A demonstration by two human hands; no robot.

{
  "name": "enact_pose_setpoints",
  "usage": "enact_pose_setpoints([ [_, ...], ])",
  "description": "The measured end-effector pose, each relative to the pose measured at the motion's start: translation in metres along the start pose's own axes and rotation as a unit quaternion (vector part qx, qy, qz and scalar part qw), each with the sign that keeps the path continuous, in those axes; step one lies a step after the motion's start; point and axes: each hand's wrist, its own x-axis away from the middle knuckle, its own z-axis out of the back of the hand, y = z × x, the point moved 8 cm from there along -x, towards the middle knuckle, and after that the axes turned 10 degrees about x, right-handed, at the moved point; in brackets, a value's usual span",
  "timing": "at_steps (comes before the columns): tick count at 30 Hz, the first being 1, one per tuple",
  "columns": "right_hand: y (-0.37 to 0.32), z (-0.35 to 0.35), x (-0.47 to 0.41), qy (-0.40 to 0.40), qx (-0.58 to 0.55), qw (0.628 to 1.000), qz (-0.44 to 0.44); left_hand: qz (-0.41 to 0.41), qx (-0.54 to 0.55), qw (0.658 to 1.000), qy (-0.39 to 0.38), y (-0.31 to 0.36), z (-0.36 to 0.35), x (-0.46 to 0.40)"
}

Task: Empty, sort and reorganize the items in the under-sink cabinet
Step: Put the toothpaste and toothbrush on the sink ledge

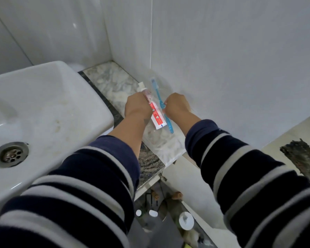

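Head view looks down on a marble counter [104,81] wedged between a white sink [43,104] and a tiled wall [222,59]. A clear plastic bag [166,145] lies along the counter, its near end reaching just over the front edge. On or inside it, which cannot be told, are a red-and-white toothpaste tube [156,113] and a blue toothbrush [166,111], side by side and pointing toward the corner.

The left hand [137,106] is curled over the upper part of the toothpaste tube, fingers folded down around it, the white cap showing beyond the knuckles. The right hand [177,105] has its fingers bunched together, pinching the toothbrush handle near its middle; the bristle end points away, near the wall.

Both forearms wear navy sleeves with pale stripes. Below the counter edge, small items sit on the floor, among them white round lids [186,221], too blurred to identify.
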Motion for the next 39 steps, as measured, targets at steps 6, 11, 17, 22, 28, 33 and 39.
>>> enact_pose_setpoints([
  [6, 0.007, 0.032, 0.029, 0.035, -0.009, 0.999, 0.035, 0.004, -0.034, 0.999, 0.013, 0.012, 0.017, 0.021],
  [11, 0.03, 0.063, 0.083, 0.071, -0.013, 0.995, 0.065, -0.053, -0.055, 0.997, 0.01, 0.034, 0.021, 0.076],
  [17, 0.079, 0.058, 0.176, 0.053, -0.012, 0.994, 0.094, -0.111, -0.054, 0.992, 0.03, 0.038, 0.014, 0.175],
  [22, 0.123, 0.022, 0.238, 0.007, 0.0, 0.994, 0.105, -0.105, -0.042, 0.994, 0.002, 0.019, -0.013, 0.252],
  [28, 0.157, -0.043, 0.281, -0.081, 0.003, 0.992, 0.097, -0.058, -0.045, 0.996, -0.056, -0.046, -0.057, 0.297],
  [33, 0.181, -0.109, 0.291, -0.113, -0.046, 0.992, 0.042, -0.021, -0.046, 0.992, -0.112, -0.107, -0.094, 0.309],
  [39, 0.2, -0.192, 0.29, -0.17, -0.085, 0.98, -0.055, 0.003, -0.049, 0.982, -0.18, -0.179, -0.134, 0.295],
])
